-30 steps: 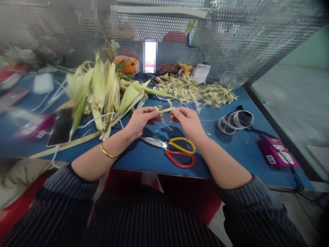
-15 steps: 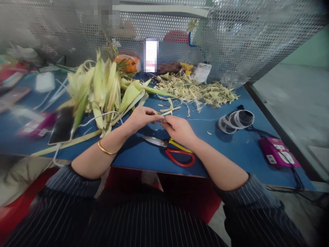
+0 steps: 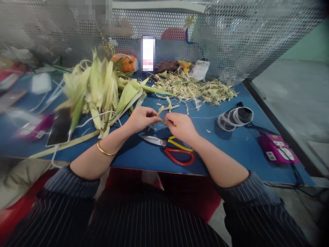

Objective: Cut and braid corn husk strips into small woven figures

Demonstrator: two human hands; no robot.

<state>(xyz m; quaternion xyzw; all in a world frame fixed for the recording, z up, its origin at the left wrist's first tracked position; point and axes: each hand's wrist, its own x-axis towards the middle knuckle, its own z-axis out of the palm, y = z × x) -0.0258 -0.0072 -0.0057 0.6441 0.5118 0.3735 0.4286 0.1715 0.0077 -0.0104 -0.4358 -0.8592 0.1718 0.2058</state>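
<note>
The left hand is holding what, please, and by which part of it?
The left hand pinches a pale husk strip, apparently near its middle.

No legible text; marks on orange packet (image 3: pixel 125 63) too small to read, bright screen (image 3: pixel 148 51) pixelated.

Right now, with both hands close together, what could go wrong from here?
The scissors lie close below the right hand in the view, which partly covers their yellow handle; a downward move might knock them. The thin husk strip pinched by the left hand could slip or tear. The fine thread stretching toward the dark cylinder wound with white cord might snag if pulled.
</note>
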